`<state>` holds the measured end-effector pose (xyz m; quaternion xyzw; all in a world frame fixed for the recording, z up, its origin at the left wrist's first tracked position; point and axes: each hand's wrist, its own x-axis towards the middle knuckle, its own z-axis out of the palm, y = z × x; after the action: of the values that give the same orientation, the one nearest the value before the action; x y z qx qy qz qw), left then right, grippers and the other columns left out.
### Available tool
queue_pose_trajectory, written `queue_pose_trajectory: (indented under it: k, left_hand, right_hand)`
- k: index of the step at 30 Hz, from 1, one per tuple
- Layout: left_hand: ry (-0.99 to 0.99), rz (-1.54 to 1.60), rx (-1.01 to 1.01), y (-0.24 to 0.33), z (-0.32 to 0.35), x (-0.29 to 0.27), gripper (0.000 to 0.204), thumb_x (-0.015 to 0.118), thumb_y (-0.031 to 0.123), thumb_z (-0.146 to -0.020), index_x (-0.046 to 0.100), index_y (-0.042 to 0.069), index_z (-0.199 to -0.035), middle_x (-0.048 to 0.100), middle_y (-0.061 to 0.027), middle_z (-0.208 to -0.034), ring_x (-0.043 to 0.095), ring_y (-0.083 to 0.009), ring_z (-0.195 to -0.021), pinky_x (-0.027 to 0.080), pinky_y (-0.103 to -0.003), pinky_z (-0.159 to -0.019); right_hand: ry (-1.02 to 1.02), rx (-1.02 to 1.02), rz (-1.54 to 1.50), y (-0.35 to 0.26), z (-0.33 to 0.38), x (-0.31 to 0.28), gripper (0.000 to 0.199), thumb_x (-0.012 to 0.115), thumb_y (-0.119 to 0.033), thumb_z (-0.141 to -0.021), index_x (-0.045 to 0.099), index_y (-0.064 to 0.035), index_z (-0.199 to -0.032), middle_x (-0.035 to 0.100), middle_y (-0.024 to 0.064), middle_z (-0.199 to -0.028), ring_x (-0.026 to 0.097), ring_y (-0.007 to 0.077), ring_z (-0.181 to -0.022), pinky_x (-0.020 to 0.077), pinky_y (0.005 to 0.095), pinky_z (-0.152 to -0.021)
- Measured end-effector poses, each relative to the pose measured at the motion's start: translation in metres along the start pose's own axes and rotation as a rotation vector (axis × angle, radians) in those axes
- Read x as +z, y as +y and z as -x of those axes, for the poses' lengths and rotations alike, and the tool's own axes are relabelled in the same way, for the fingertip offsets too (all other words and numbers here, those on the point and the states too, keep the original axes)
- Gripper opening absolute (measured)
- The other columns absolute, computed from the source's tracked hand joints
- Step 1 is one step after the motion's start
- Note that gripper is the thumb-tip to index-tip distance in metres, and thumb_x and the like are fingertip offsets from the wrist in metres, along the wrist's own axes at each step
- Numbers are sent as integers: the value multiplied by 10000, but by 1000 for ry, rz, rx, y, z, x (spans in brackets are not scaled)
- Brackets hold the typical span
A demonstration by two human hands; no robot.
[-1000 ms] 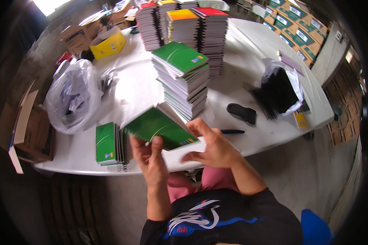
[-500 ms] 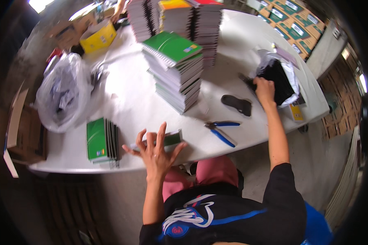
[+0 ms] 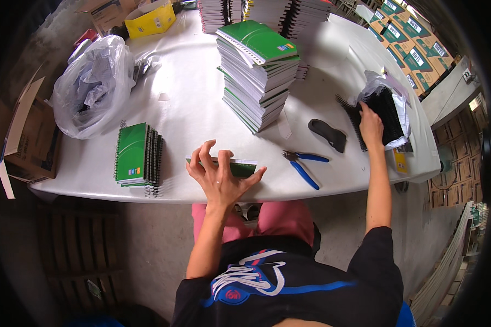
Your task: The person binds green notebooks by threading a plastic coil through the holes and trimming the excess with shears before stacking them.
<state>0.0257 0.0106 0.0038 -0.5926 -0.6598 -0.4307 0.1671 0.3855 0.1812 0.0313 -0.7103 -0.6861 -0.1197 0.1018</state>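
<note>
Near the front edge of the table, my left hand (image 3: pixel 219 179) spans a green-covered notebook (image 3: pixel 244 169) that stands on edge, its thumb at the right end and its curled fingers toward the left. My right hand (image 3: pixel 372 128) reaches to a plastic bag (image 3: pixel 402 117) of black spiral binding coils (image 3: pixel 386 106) at the right. Its fingertips are closed at a black coil (image 3: pixel 351 121) that sticks out on the bag's left side; the exact grip is partly hidden. Left of my left hand lies a small pile of green spiral notebooks (image 3: pixel 132 152).
A tall stack of green-covered books (image 3: pixel 259 82) rises mid-table, with more stacks (image 3: pixel 300 16) behind. Blue-handled cutting pliers (image 3: pixel 305 169) and a black oblong object (image 3: pixel 327 135) lie between my hands. A clear plastic bag (image 3: pixel 93 92), a yellow box (image 3: pixel 150 20) and a cardboard box (image 3: pixel 33 139) are left.
My left hand's spread fingers have curled around the notebook. My right hand stays at the coils, where the protruding coil was blurred before. The view has shifted, so the table sits higher.
</note>
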Motion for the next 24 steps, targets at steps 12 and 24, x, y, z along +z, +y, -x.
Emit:
queue_pose_trajectory:
  k: [12, 24]
  left_hand:
    - [-10, -13, 36, -14, 8, 11, 463, 750, 503, -547, 517, 138, -709, 477, -43, -925, 419, -283, -1014, 281, -484, -832]
    - [-44, -15, -16, -6, 7, 13, 458, 749, 499, -540, 515, 147, -716, 462, -38, -897, 397, -270, -1011, 275, -526, -836]
  right_hand:
    - [-216, -544, -1131, -164, 111, -69, 223, 689, -29, -770, 713, -88, -984, 630, 74, -823, 582, 209, -714, 469, 312, -656]
    - [-180, -512, -1305, -189, 117, -46, 218, 717, -20, -743, 710, -79, -952, 628, 62, -878, 590, 182, -813, 474, 294, -730]
